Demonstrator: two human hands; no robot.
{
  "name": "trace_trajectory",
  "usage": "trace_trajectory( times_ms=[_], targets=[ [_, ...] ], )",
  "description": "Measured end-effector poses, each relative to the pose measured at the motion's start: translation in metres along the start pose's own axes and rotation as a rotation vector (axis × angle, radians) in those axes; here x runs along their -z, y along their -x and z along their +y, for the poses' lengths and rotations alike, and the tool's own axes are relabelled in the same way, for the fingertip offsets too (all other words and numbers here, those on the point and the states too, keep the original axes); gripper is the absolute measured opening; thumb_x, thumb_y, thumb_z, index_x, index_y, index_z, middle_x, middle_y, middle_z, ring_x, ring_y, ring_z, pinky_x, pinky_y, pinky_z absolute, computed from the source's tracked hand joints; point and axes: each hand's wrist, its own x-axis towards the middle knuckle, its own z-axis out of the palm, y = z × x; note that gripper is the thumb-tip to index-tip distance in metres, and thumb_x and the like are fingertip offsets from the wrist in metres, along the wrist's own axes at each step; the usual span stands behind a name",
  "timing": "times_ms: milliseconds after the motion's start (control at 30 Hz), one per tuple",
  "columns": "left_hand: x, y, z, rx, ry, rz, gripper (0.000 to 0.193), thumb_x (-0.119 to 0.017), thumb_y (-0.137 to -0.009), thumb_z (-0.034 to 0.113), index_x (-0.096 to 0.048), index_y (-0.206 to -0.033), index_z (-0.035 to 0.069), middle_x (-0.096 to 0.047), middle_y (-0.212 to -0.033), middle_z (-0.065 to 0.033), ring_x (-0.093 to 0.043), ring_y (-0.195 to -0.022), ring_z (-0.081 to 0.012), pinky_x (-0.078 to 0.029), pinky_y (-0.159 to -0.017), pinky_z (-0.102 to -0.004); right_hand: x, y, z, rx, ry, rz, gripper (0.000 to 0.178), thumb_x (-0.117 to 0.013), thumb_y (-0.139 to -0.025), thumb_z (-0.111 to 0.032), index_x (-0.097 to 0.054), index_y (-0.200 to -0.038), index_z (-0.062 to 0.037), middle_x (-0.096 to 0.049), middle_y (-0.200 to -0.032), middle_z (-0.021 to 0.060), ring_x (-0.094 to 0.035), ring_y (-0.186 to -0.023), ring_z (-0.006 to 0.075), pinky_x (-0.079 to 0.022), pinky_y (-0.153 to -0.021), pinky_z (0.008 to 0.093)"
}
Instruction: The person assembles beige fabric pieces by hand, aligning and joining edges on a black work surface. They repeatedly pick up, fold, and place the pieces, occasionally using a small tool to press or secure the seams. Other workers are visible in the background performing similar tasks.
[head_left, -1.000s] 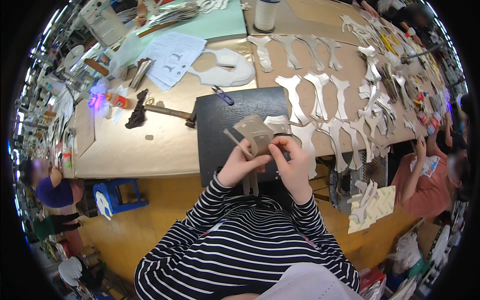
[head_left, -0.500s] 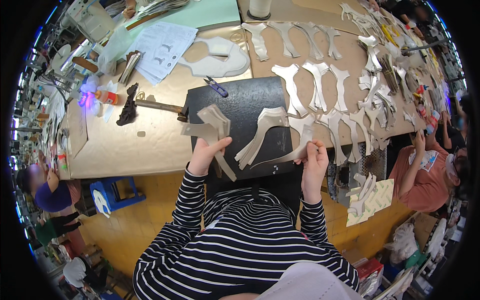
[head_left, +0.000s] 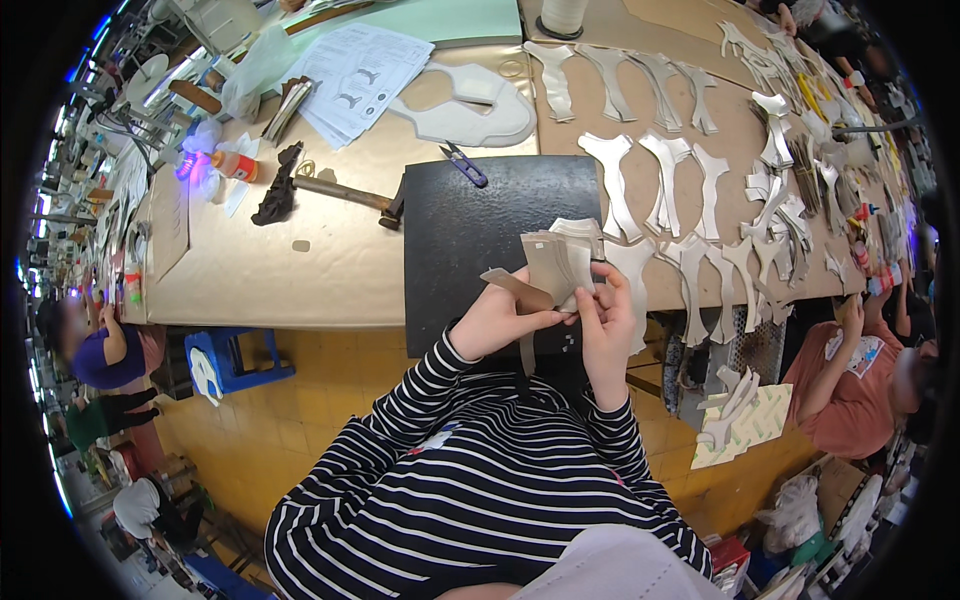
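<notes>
My left hand (head_left: 502, 322) is closed round a fanned bundle of beige shoe-upper pieces (head_left: 548, 266), held above the front of the black board. My right hand (head_left: 607, 325) meets it from the right, thumb and fingers pinching the lower right edge of the bundle. One piece (head_left: 515, 288) juts out to the left over my left fingers. Behind the bundle, the top of another stack of beige pieces (head_left: 578, 228) shows at the board's right edge; the rest of it is hidden.
A black board (head_left: 470, 220) lies on the gold-covered table (head_left: 350, 260). Purple-handled thread snips (head_left: 465, 167) rest on its far edge, and a hammer (head_left: 345, 192) lies to its left. Rows of silvery Y-shaped pieces (head_left: 612, 185) cover the right side. A blue stool (head_left: 240, 362) stands at lower left.
My hands have come together over the board. The single piece in my right hand has joined the bundle in my left hand, which has moved right. The whole view has shifted slightly.
</notes>
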Motion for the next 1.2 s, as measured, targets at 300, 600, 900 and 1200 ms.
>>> trace_trajectory(
  times_ms=[300, 600, 900, 1200],
  targets=[
    [0.003, 0.004, -0.006, 0.053, -0.1, 0.016, 0.059, -0.075, -0.085, 0.011, -0.045, -0.136, 0.0, -0.062, -0.113, -0.0066, -0.059, -0.102, -0.0119, -0.05, -0.088, -0.0275, -0.003, 0.0, -0.011, 0.32, 0.368, 0.069, 0.024, -0.063, -0.09, -0.001, -0.064, -0.114, -0.0015, -0.059, -0.109, 0.0099, -0.06, -0.084, 0.0157, -0.051, -0.07, 0.0268],
    [-0.002, 0.008, -0.005, -0.037, -0.028, 0.048, 0.056, -0.073, -0.087, 0.014, -0.046, -0.133, 0.0, -0.066, -0.11, -0.0109, -0.063, -0.1, -0.0155, -0.051, -0.087, -0.0301, -0.011, 0.005, -0.031, 0.473, 0.564, 0.0, 0.019, -0.074, -0.079, -0.003, -0.071, -0.097, -0.0027, -0.056, -0.102, 0.0076, -0.055, -0.082, 0.0174, -0.046, -0.068, 0.0293],
    [0.005, 0.013, -0.001, -0.017, -0.1, 0.144, 0.06, -0.078, -0.083, 0.02, -0.049, -0.131, -0.003, -0.063, -0.118, -0.0126, -0.061, -0.108, -0.017, -0.05, -0.092, -0.031, -0.012, 0.007, -0.018, 0.067, 0.184, 0.061, 0.013, -0.07, -0.089, -0.007, -0.067, -0.093, 0.0049, -0.065, -0.075, 0.0052, -0.057, -0.067, 0.0101, -0.046, -0.064, 0.0228],
    [0.066, 0.024, -0.006, 0.026, -0.006, 0.522, 0.045, -0.078, -0.082, 0.009, -0.054, -0.119, 0.0, -0.062, -0.104, -0.0023, -0.057, -0.094, -0.0089, -0.048, -0.082, -0.0259, 0.006, 0.003, 0.012, -0.142, -0.016, 0.07, 0.012, -0.069, -0.091, -0.009, -0.068, -0.093, 0.0019, -0.062, -0.077, -0.0026, -0.052, -0.068, 0.0034, -0.04, -0.062, 0.0188]
  ],
)
